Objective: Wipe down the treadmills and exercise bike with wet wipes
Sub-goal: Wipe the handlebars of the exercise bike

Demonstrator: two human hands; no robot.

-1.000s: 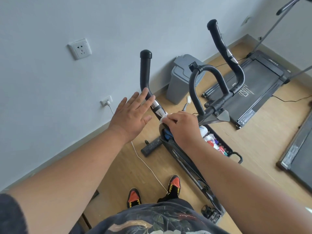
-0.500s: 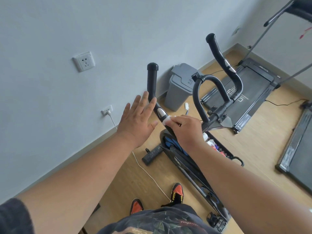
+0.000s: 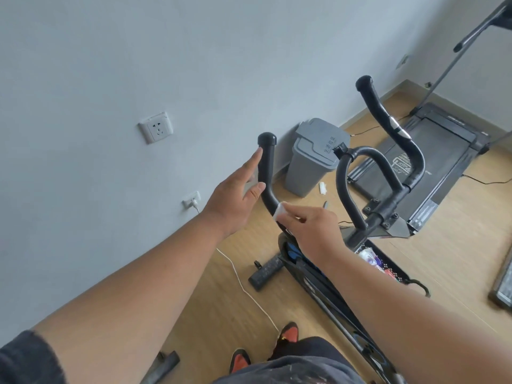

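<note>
The right hand (image 3: 313, 228) pinches a folded white wet wipe (image 3: 279, 210) against the curved lower part of the exercise bike's left handlebar (image 3: 265, 173); the left hand (image 3: 235, 198) is spread open, fingers flat beside the same bar. Pale grey walls (image 3: 138, 51) meet a light wood floor (image 3: 457, 231), where a treadmill (image 3: 432, 156) lies flat behind the exercise bike (image 3: 318, 275). A lidded grey bin (image 3: 310, 159) stands against the wall; a black basket (image 3: 396, 270) beside the bike holds colourful packets. The wipe is small, clean-looking, bunched at the fingertips.
</note>
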